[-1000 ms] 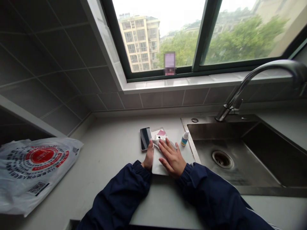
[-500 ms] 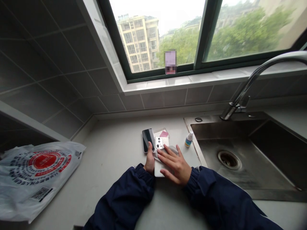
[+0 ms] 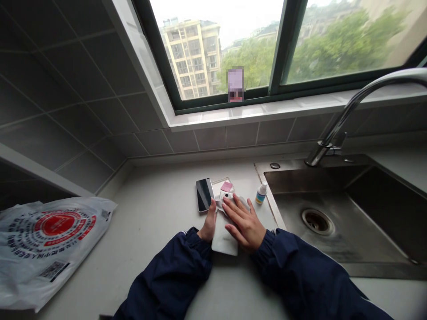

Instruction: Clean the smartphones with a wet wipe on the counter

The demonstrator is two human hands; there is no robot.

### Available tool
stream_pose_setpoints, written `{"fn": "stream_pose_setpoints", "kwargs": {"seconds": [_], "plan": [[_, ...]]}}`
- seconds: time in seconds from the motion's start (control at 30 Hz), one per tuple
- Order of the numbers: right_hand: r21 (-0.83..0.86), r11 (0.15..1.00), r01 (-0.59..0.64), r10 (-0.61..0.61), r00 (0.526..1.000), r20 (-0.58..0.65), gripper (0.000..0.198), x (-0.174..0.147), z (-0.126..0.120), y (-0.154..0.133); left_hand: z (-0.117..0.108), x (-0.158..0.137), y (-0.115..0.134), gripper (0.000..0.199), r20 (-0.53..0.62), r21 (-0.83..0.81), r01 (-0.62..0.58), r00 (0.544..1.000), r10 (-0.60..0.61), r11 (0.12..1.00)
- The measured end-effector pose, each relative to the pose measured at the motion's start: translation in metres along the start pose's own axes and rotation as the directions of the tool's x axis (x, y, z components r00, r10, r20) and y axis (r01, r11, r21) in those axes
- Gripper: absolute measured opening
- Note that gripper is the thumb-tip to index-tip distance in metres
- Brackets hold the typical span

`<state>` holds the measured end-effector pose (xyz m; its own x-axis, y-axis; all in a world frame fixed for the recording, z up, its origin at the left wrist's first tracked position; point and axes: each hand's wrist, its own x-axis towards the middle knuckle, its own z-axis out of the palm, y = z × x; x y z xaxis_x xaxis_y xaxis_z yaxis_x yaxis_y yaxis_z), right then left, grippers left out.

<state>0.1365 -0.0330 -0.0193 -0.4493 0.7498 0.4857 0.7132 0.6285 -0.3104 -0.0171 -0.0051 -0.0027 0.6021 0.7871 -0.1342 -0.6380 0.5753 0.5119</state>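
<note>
A white phone [image 3: 224,242] lies back up on the counter, its camera end partly hidden by a thin grey cloth [image 3: 219,205]. My left hand [image 3: 208,224] is closed along the phone's left edge, thumb up, steadying it. My right hand [image 3: 246,226] presses the cloth onto the upper back of the phone with its fingers stretched, thumb apart. A second phone [image 3: 204,195] with a dark screen lies just beyond my left thumb. Behind the white phone, a clear phone case [image 3: 218,182] lies with a small pink piece [image 3: 227,186] on it.
A small spray bottle [image 3: 261,194] stands right of my hands, by the steel sink [image 3: 333,244] with its curved tap [image 3: 336,118]. On the left lies a white plastic bag [image 3: 56,249] with red print. The window sill [image 3: 213,121] runs along the back.
My right hand and the cloth have slid up over the phone's camera area. More of the phone's lower back shows, and its lower end sits nearer to me.
</note>
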Motion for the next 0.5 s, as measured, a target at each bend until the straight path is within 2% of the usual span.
{"fn": "stream_pose_setpoints", "kwargs": {"seconds": [0.2, 0.4, 0.5], "plan": [[-0.029, 0.997, -0.076, 0.074, 0.996, -0.058, 0.064, 0.002, -0.001, 0.005, 0.007, -0.005, 0.004, 0.076, 0.057, 0.079, 0.128, 0.989, -0.133, 0.989], [0.012, 1.000, 0.009, -0.009, 1.000, -0.019, 0.060, 0.001, -0.003, 0.000, -0.003, 0.000, 0.000, 0.075, 0.055, 0.037, 0.043, 0.997, -0.045, 0.998], [0.028, 0.997, 0.067, -0.067, 0.998, -0.008, 0.058, 0.000, -0.003, -0.002, -0.010, 0.003, -0.003, 0.075, 0.046, 0.002, 0.046, 0.998, -0.046, 0.999]]}}
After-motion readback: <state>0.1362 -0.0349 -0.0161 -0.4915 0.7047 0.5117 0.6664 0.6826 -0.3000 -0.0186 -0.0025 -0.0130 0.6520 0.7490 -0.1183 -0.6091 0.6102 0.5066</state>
